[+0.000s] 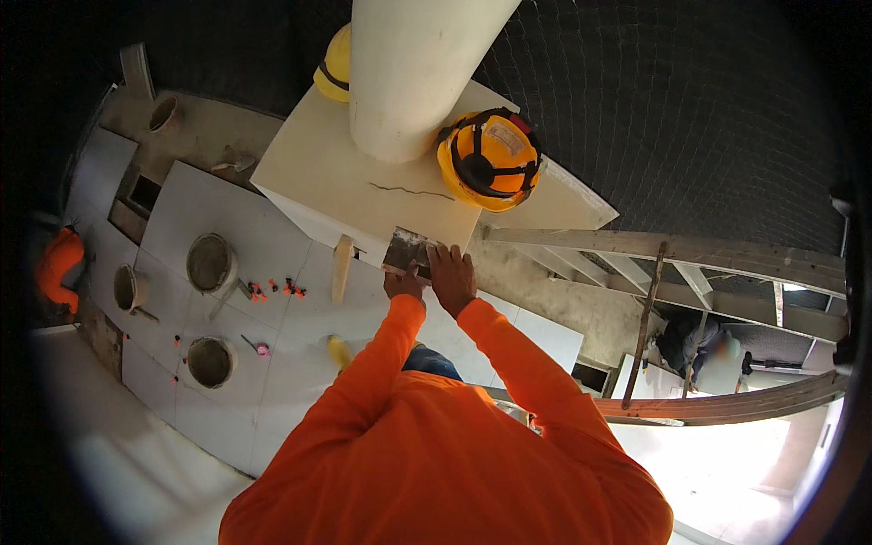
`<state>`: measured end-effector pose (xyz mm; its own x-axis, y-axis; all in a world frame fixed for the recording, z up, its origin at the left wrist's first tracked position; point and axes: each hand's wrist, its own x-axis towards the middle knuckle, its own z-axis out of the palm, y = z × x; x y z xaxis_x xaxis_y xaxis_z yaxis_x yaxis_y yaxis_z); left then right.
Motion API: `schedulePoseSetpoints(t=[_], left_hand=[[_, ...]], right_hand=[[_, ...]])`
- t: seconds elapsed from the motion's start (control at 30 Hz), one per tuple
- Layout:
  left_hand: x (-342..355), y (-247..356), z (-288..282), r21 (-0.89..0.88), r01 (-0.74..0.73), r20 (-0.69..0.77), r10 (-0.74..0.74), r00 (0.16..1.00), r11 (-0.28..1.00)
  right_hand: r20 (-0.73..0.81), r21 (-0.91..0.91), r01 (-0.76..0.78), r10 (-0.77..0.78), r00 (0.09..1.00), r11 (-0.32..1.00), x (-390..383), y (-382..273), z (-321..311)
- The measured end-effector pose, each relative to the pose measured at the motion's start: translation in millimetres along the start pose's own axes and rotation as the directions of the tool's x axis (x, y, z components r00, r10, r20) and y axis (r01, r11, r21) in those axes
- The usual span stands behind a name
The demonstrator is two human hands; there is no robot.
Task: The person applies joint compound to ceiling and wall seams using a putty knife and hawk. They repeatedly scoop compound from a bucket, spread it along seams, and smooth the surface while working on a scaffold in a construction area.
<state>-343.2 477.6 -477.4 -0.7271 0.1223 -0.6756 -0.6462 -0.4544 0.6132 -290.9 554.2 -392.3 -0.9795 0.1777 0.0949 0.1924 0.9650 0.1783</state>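
Our orange shirt (445, 463) fills the foreground; we seem to be positioning the dark plate (405, 247) at the pale plinth's (313, 163) near edge, right hand (451, 278) open across it, left hand (405, 283) touching, its grip unclear; shifting it calls for even pressure. Helmets (465, 182) flank the column (409, 91) above a tiled floor (295, 341) with buckets (231, 271)

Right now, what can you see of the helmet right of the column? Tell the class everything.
The helmet is yellow-orange and looks like hard plastic. It lies tipped, its hollow inside showing, with black straps, a pale label and a dark red patch at the rim. It sits beside the column, seemingly on the pale block; contact with the column is unclear. The right hand is apart from it.
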Motion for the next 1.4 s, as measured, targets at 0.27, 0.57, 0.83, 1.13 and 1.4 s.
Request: schedulePoseSetpoints(t=[0.27, 0.57, 0.83, 1.13, 1.4], left_hand=[[-4.6, 1.6, 4.5, -0.056, -0.057, -0.037, 0.055, 0.998, 0.997], [-5.6, 1.8, 4.5, -0.013, -0.012, -0.068, 0.011, 0.998, 1.0], [-0.7, -3.6, 0.4, -0.083, 0.157, -0.024, -0.16, 0.987, 0.984], [10.6, -13.7, -1.0, 0.002, 0.149, 0.151, -0.148, 0.978, 0.989], [2.1, 2.2, -10.9, 0.046, 0.188, 0.189, -0.193, 0.963, 0.981]], right_hand=[[0.009, -0.015, -0.022, 0.022, 1.0, 1.0, 0.7, -5.8, 5.2], [-0.068, 0.008, 0.016, -0.015, 0.998, 1.0, -0.7, -1.3, 7.3], [-0.035, 0.008, -0.035, 0.035, 0.999, 0.999, 22.3, 14.1, -6.5], [0.037, 0.003, 0.024, -0.024, 0.999, 1.0, -10.3, 5.5, -4.3], [0.025, -0.07, 0.041, -0.039, 0.999, 0.997, 11.9, 6.5, 4.1]])
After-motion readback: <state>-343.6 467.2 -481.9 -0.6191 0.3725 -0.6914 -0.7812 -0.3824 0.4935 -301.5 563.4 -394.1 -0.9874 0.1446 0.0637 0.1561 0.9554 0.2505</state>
